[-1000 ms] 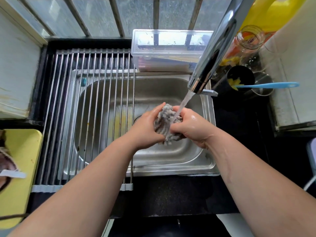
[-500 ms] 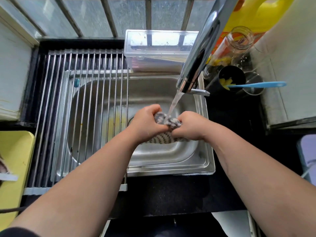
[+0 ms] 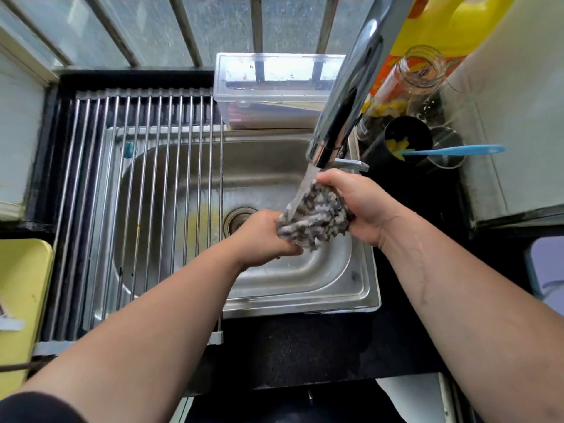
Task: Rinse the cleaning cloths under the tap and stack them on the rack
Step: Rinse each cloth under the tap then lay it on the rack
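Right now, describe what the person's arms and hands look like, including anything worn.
The left hand and right hand are bare: no gloves, rings or watch show. Both forearms are uncovered. A dark sleeve edges the left arm at the frame's bottom corner; the right arm shows no sleeve.
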